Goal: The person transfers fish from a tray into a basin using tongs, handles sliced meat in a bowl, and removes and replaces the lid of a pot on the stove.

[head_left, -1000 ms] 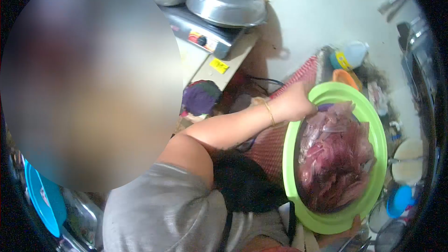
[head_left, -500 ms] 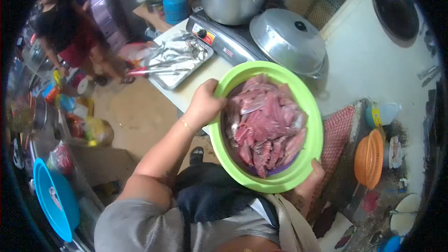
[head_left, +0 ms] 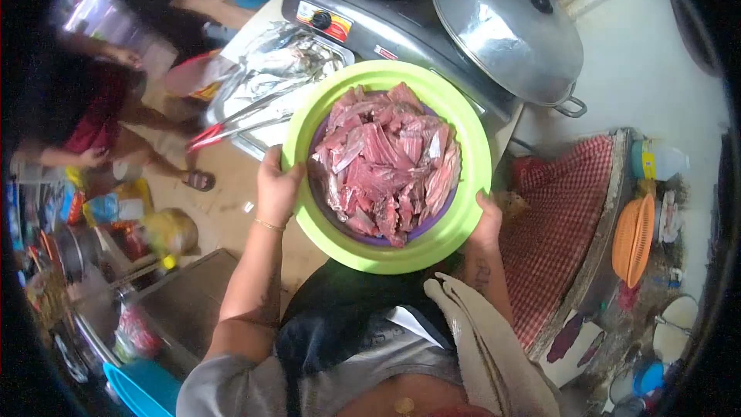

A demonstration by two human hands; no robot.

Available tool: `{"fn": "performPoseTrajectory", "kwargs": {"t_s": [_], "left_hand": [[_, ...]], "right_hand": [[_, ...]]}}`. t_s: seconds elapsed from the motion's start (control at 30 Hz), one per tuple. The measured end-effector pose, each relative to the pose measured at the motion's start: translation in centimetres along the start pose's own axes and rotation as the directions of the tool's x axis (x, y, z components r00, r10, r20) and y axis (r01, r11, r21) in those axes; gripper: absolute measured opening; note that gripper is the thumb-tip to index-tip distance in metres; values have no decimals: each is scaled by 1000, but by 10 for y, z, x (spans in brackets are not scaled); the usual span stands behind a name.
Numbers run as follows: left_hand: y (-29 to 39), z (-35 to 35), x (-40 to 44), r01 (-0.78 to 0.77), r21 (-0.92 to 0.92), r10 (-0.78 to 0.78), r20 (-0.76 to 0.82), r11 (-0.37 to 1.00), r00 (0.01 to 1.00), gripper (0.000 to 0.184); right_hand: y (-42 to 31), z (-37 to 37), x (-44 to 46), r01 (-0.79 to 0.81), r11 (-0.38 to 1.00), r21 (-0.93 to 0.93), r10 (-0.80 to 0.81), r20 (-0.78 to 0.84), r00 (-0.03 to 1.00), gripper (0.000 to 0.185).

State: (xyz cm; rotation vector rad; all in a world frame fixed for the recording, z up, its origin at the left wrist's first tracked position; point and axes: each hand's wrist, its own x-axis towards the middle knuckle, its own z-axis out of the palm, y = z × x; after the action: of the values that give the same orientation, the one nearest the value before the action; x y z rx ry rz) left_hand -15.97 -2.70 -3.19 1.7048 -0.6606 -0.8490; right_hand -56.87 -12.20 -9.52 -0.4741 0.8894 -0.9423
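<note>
Lime-green basin (head_left: 380, 261), round with no long axis, heaped with raw meat (head_left: 386, 166), sits between the left hand (head_left: 279, 191), clasping its left rim, and the right hand (head_left: 486, 222), clasping its near-right rim, neither clearly nearer. Beyond, a stove (head_left: 386, 29) stands on a pale table (head_left: 506, 131); checked cloth (head_left: 563, 224) right.

Ok so I've got my left hand (head_left: 279, 191) and right hand (head_left: 486, 222) gripping 1 lime-green basin (head_left: 378, 261), reddish meat (head_left: 378, 158) piled between, silvery fish (head_left: 282, 66) beyond the left grip, checkered cloth (head_left: 567, 212) right of the other.
</note>
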Motion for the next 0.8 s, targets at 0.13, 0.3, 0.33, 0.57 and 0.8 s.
{"fn": "performPoseTrajectory", "kwargs": {"t_s": [0.13, 0.3, 0.33, 0.57, 0.8], "left_hand": [[-19, 9, 18, -52, -98, 52, 2, 994, 999, 21], [-26, 12, 36, -159, -33, 159, -7, 987, 987, 21], [-30, 12, 38, -177, 11, 177, -18, 984, 984, 21], [8, 14, 19, -134, 435, 190, -88, 890, 978, 33], [2, 25, 0, -180, 808, 403, -76, 561, 912, 47]], "right_hand": [[-8, 24, 12, 50, 996, -68, -58, -113, 992, 45], [-10, 44, 10, 211, 803, -557, -374, -196, 906, 40], [-7, 43, 11, 245, 684, -687, -496, -193, 847, 42], [-13, 45, 14, 304, 201, -931, -705, 78, 705, 46], [-21, 59, 6, 250, 290, -924, -652, 0, 758, 43]]}}
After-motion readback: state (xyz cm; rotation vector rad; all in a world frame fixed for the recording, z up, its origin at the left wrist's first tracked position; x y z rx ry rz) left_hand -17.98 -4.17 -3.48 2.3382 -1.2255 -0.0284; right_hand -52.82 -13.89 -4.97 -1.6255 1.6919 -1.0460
